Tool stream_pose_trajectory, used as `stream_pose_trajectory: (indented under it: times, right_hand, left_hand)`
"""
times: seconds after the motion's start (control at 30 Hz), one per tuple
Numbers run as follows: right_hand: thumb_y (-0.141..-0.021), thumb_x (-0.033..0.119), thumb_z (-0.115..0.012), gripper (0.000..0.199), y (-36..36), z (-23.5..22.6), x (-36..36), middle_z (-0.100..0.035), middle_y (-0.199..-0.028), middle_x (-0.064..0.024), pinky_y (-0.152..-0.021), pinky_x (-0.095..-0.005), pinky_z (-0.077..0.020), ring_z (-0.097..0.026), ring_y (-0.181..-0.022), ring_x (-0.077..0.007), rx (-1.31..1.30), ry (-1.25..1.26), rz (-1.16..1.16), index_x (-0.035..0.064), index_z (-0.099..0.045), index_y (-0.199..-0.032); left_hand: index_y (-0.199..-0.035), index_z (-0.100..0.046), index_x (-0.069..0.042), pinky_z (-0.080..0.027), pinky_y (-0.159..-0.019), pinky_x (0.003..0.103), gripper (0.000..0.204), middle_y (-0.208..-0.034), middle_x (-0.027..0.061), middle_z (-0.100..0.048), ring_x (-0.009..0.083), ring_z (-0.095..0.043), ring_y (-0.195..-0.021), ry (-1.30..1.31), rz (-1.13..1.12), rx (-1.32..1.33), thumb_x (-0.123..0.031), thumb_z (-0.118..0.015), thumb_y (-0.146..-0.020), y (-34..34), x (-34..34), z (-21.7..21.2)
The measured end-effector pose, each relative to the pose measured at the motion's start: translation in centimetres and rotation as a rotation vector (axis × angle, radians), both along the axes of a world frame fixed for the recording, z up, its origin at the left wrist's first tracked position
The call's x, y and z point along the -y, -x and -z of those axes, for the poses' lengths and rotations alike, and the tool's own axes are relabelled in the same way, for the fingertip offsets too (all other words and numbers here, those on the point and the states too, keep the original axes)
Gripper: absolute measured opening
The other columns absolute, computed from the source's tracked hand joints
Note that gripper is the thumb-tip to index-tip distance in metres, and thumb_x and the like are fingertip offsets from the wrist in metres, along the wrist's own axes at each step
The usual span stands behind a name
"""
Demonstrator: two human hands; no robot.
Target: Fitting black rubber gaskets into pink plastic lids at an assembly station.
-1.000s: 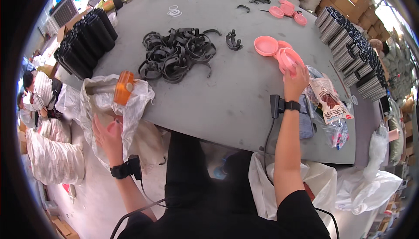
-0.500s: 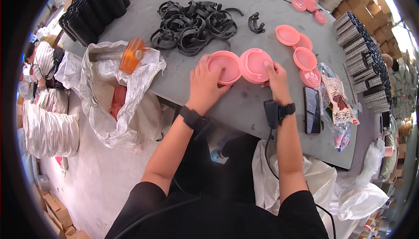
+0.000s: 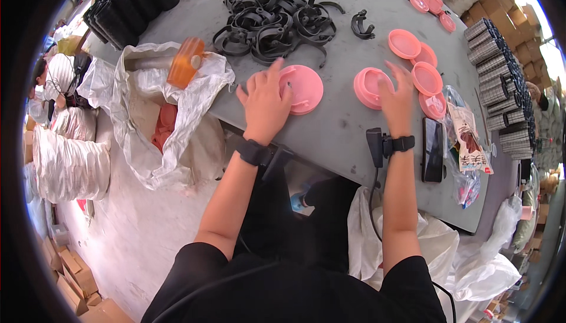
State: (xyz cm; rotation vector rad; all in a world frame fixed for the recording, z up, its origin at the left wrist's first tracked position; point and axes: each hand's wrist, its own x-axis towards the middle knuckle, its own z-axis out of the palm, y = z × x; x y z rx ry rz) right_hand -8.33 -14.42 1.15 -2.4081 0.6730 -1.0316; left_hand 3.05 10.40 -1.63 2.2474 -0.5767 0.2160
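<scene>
Two round pink plastic lids lie apart on the grey table. The left lid (image 3: 306,90) shows a flat, smooth face with a small tab at its left side. My left hand (image 3: 265,105) is at that side, its fingers spread and fingertips over the rim. The right lid (image 3: 367,89) shows a raised rim and a curved handle-like strip. Beside it, my right hand (image 3: 399,102) has its fingers apart, with the thumb reaching over the lid's right part. Whether the fingertips touch either lid is hard to tell.
Black plastic rings with handles (image 3: 277,22) are heaped beyond my hands. More pink lids (image 3: 427,78) and a phone (image 3: 433,149) lie to the right. A white woven sack (image 3: 132,128) with an orange jar (image 3: 186,63) stands left. Black cylinders (image 3: 132,7) stand far left.
The two lids, held side by side before, are now separated on the table. The left one now shows a flat face instead of its recessed side. My hands have moved apart and their fingers have spread.
</scene>
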Motion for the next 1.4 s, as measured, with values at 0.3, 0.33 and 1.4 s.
stream_pose_trajectory:
  times: [0.3, 0.33, 1.4]
  right_hand:
    - [-0.082, 0.008, -0.063, 0.025, -8.7, -0.1, -2.9, -0.061, -0.112, -0.0133, -0.088, -0.0392, -0.0462, -0.055, -0.107, -0.0335, -0.457, 0.222, -0.546, 0.0079, -0.065, -0.107]
    - [-0.082, 0.010, -0.065, 0.023, -9.2, -0.1, -2.9, -0.061, -0.111, -0.0124, -0.089, -0.0398, -0.0454, -0.056, -0.105, -0.0325, -0.491, 0.203, -0.521, 0.0076, -0.066, -0.105]
    - [-0.076, 0.017, -0.071, 0.021, -2.9, -4.0, -8.2, -0.062, -0.091, 0.0024, -0.085, -0.0350, -0.0382, -0.057, -0.088, -0.0169, -0.429, 0.544, -0.859, 0.0129, -0.065, -0.096]
  left_hand:
    - [-0.121, -0.058, -0.019, -0.021, -0.105, 0.061, 0.048, -0.134, 0.0074, -0.052, 0.0272, -0.047, -0.124, -0.037, 0.185, 0.087, -0.036, -0.070, -0.077, 0.6, -0.2, -0.8]
    - [-0.116, -0.060, -0.018, -0.023, -0.105, 0.059, 0.048, -0.135, 0.0080, -0.051, 0.0275, -0.047, -0.124, -0.039, 0.251, 0.119, -0.036, -0.074, -0.074, 0.6, -0.4, -0.9]
    - [-0.088, -0.066, -0.010, -0.033, -0.104, 0.043, 0.025, -0.138, 0.0115, -0.048, 0.0304, -0.047, -0.123, 0.164, 0.552, 0.072, -0.018, -0.078, -0.069, -0.6, -1.1, 0.0]
